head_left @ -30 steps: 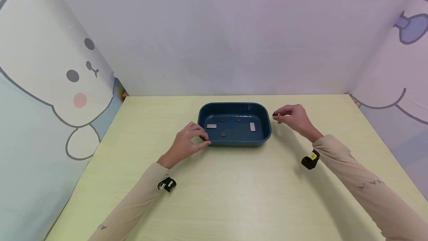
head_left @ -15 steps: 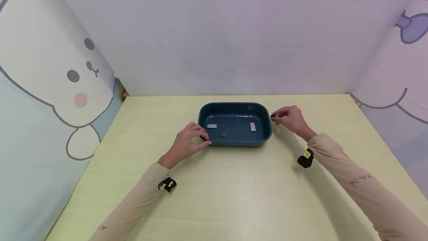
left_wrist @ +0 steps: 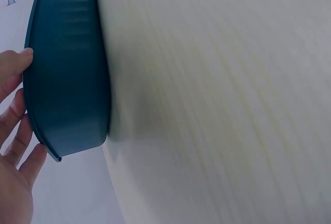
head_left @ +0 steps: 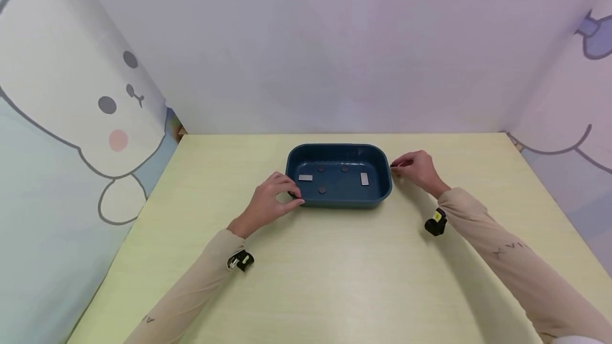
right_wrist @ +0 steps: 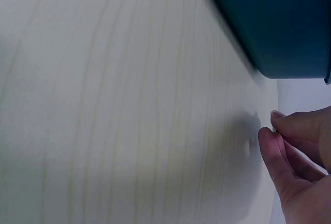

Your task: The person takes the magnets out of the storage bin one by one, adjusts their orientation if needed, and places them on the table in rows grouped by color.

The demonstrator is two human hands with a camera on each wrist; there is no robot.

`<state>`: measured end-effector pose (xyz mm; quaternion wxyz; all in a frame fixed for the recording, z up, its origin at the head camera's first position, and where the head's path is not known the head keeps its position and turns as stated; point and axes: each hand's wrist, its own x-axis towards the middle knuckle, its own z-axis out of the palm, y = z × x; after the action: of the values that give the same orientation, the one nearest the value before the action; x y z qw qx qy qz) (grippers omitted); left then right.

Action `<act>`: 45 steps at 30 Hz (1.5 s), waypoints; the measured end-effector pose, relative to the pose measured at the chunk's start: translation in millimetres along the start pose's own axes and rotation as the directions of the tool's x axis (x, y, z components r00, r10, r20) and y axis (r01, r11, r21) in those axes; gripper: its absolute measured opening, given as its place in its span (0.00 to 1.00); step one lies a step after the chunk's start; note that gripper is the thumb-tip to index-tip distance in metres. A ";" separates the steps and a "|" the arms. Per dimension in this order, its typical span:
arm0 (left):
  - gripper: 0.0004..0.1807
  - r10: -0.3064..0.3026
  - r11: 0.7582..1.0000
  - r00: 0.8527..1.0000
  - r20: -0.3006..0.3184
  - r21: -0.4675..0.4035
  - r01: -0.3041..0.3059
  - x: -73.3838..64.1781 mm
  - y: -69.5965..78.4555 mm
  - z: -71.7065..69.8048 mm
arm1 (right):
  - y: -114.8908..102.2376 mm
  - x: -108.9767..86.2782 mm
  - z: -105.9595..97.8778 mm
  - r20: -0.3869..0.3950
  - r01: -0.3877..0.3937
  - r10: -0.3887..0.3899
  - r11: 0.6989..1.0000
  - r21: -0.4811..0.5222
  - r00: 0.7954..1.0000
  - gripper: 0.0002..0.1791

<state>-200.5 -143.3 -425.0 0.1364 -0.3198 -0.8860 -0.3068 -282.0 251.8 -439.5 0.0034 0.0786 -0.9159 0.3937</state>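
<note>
A dark blue rectangular basin (head_left: pixel 345 204) with rounded corners stands on the table. My left hand (head_left: pixel 269 195) grips its rim at the near left corner; in the left wrist view the thumb and fingertips lie along the rim of the basin (left_wrist: pixel 70 79). Just off the basin's right side, my right hand (head_left: pixel 417 170) pinches a small dark piece (head_left: pixel 392 165) between thumb and fingers, too small to identify. Inside the basin lie two flat silver rectangles, one at the left (head_left: pixel 305 178) and one upright at the right (head_left: pixel 364 179), plus three small round brownish discs (head_left: pixel 322 190).
The light wood-grain table (head_left: pixel 325 275) ends at a pale back wall (head_left: pixel 334 57). Cartoon-printed cloth walls (head_left: pixel 62 121) flank it on both sides. A small black camera sits on each wrist, left (head_left: pixel 245 260) and right (head_left: pixel 435 223).
My right hand has moved a little left, closer to the basin's right side, still pinching the small dark piece. The left hand keeps its grip on the rim. The head view has shifted slightly.
</note>
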 end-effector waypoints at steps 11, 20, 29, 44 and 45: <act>0.05 0.022 1.000 1.000 -0.014 0.011 -0.022 -0.4 0.4 -0.8 | 0.9 7.1 3.4 0.010 0.004 -0.004 0.999 -0.047 1.000 0.08; 0.05 0.015 1.000 1.000 -0.018 0.001 -0.015 -1.1 1.1 -1.1 | -1.4 10.1 6.8 0.002 0.078 -0.079 0.989 -0.122 0.997 0.05; 0.05 0.004 1.000 1.000 -0.007 0.012 -0.004 -1.6 0.7 -0.8 | -4.0 9.8 8.7 0.017 0.141 -0.140 0.971 -0.193 0.990 0.04; 0.05 0.016 1.000 1.000 0.005 0.016 -0.016 0.4 2.0 -1.6 | -3.4 3.6 1.6 -0.011 0.128 -0.130 0.982 -0.138 0.991 0.06; 0.04 0.015 1.000 1.000 0.006 0.018 -0.015 0.3 1.9 -1.8 | -3.9 2.6 0.6 -0.012 0.122 -0.125 0.984 -0.128 0.992 0.06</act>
<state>-199.4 -143.1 -422.6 0.1389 -0.3262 -0.8867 -0.2967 -284.0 248.3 -436.9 0.0417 0.1309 -0.9324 0.3342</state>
